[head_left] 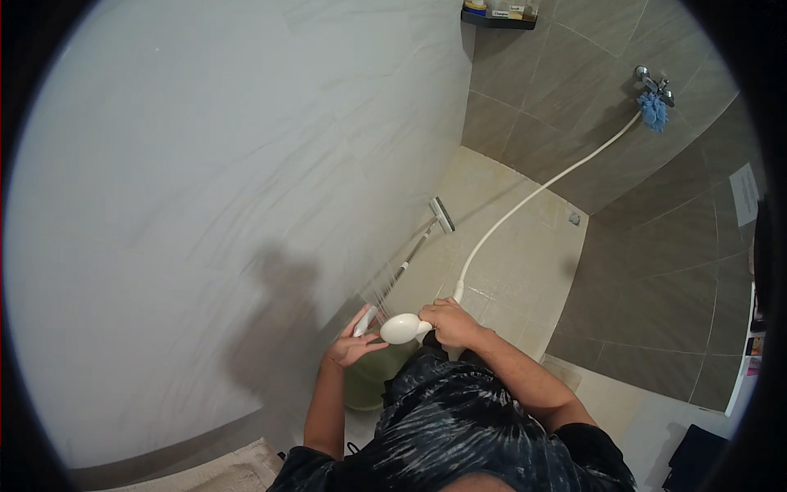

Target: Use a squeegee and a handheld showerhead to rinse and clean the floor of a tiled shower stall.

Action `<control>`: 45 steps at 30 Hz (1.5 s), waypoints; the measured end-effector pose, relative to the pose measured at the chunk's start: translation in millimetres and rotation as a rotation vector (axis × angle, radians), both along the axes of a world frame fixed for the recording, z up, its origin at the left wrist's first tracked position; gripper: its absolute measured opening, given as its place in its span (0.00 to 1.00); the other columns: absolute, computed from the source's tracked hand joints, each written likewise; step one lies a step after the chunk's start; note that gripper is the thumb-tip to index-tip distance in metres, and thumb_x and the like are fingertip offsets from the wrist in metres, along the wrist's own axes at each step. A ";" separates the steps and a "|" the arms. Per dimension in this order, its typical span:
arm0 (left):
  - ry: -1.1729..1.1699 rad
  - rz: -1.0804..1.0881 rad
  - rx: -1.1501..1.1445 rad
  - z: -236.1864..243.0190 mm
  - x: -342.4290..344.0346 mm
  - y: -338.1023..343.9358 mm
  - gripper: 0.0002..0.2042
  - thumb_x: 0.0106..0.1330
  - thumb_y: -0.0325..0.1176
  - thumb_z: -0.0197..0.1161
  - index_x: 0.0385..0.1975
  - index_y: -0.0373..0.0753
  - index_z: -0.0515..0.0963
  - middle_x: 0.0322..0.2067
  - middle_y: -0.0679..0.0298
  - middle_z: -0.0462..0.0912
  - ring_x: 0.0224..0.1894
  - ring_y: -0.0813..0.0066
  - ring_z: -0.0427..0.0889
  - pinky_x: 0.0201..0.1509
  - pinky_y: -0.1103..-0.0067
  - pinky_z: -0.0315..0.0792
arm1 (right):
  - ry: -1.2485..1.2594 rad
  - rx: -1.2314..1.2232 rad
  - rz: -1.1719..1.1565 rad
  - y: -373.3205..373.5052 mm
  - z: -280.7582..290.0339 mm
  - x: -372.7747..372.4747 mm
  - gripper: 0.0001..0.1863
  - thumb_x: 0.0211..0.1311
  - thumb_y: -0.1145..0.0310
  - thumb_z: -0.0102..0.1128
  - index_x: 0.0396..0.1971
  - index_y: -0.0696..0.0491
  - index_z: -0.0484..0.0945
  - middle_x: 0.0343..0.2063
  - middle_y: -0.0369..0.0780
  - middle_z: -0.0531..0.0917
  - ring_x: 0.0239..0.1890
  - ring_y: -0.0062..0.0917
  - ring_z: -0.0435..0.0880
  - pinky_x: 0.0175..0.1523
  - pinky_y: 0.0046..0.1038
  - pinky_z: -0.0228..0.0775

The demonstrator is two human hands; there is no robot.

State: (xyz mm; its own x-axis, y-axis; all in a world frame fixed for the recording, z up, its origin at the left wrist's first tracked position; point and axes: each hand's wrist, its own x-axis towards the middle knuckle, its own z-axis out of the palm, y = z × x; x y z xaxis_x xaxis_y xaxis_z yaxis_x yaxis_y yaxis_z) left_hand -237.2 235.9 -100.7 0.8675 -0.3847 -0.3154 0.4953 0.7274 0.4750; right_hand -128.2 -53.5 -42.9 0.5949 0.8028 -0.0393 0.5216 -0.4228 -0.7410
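Beige tiled floor (525, 271): squeegee (426, 234), green bucket (369, 385), mat (221, 471).

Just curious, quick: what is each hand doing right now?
Left hand: open, fingers spread beside the shower head.
Right hand: closed around the shower head's handle.

The shower head (400, 328) looked smooth glossy white plastic, its hose (533, 197) matt white, the wall tap (653, 82) at one o'clock shiny metal, the wall tiles (205, 164) smooth satin, the mat (225, 474) rough cloth.

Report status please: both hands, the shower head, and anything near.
Right hand shut on shower head, water spraying at wall. Left hand open, beside the spray. Squeegee leaning ahead; green bucket below the hands.
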 end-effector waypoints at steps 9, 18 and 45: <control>0.401 -0.012 0.335 -30.2 35.4 15.6 0.31 0.64 0.26 0.54 0.68 0.38 0.56 0.49 0.51 0.76 0.42 0.61 0.81 0.43 0.67 0.78 | 0.032 -0.202 -0.066 11.9 -26.2 16.4 0.12 0.47 0.79 0.51 0.33 0.49 0.77 0.35 0.37 0.81 0.46 0.36 0.76 0.51 0.38 0.61; 0.503 -0.211 0.757 -34.3 42.7 -19.6 0.10 0.68 0.30 0.51 0.47 0.38 0.71 0.21 0.66 0.72 0.14 0.83 0.65 0.13 0.83 0.61 | -0.006 -0.038 -0.096 16.3 3.6 7.6 0.13 0.45 0.81 0.52 0.32 0.50 0.75 0.34 0.36 0.79 0.43 0.36 0.74 0.50 0.37 0.61; 0.467 -0.253 0.690 -94.2 24.8 -28.0 0.09 0.68 0.32 0.54 0.43 0.36 0.69 0.20 0.68 0.71 0.13 0.82 0.66 0.12 0.82 0.61 | 0.083 -0.184 -0.113 0.8 -29.3 3.0 0.13 0.45 0.79 0.52 0.33 0.49 0.77 0.36 0.37 0.81 0.46 0.36 0.76 0.52 0.39 0.60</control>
